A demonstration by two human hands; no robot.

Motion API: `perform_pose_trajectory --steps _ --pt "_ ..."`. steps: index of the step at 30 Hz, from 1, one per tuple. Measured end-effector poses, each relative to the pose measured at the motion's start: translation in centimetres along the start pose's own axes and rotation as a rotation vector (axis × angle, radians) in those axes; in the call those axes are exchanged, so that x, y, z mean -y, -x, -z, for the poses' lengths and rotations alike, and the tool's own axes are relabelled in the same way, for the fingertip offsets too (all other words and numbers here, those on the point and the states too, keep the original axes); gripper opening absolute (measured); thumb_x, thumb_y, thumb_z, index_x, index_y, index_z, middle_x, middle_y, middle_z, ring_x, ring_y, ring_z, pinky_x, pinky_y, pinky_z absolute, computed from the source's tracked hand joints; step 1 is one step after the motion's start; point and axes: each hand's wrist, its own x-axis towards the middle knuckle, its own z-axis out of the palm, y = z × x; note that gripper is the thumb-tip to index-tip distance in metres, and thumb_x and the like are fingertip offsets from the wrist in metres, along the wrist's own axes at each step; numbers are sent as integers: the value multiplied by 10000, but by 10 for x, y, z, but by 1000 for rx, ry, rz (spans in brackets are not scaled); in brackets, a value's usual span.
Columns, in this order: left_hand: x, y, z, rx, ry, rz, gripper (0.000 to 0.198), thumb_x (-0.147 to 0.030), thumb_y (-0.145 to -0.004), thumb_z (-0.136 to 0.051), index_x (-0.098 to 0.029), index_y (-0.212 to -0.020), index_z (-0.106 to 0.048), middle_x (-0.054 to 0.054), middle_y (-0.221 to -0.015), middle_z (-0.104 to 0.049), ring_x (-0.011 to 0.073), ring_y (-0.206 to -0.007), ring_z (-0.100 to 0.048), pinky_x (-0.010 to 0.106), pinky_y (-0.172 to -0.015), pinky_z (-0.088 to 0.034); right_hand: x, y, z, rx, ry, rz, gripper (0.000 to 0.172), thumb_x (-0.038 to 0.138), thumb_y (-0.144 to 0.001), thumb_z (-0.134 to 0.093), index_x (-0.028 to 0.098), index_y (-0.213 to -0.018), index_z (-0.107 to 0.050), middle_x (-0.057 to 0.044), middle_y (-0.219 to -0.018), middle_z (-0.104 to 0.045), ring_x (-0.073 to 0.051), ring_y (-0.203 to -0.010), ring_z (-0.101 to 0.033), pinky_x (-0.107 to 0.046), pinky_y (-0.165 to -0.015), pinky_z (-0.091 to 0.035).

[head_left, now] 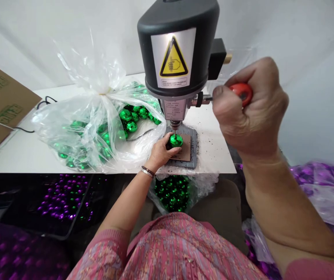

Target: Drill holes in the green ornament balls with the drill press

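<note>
Ball (pixel 176 140) in left hand (pixel 161 151), near table edge (pixel 213 170), bag (pixel 113 130) leftward (roomier right)

Yel. hand-warning sign (pixel 174 58) on blk drill hd (pixel 202 58); sm. print (pixel 173 82) illegible.

We've a pink top (pixel 181 249) on w/ multicol. pattern & plain pink cuffs (pixel 113 235). On our L wrist (pixel 153 165): bracelets (pixel 147 171), dk & silver.
</note>
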Motion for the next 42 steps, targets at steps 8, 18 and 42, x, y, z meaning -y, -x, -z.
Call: perform_pose_trajectory --steps 8,18,42 --pt "1 0 -1 5 14 -26 596 -331 -773 -755 -188 -1328 -591 55 -1076 -731 239 -994 -669 350 -906 -531 -11 42 -1 -26 159 113 68 305 -879 -516 246 -847 -509 39 -756 -524 -91 -669 -537 -254 -653 -461" --pt "1 1 1 27 44 -46 600 -310 -781 -744 -190 -1342 -571 58 -1115 -721 240 -1025 -661 353 -934 -518 -21 63 -12 -110 246 148 79 317 -887 -486 265 -913 -540 22 -755 -573 -116 -662 -580 -278 -635 -486" --pt "12 17 23 89 240 -50 615 -328 -740 -715 -134 -1312 -593 85 -1193 -701 229 -1075 -655 352 -975 -515 13 -10 -13 -152 -106 -189 201 298 -880 -497 208 -745 -377 54 -688 -404 -62 -662 -394 -230 -691 -389"
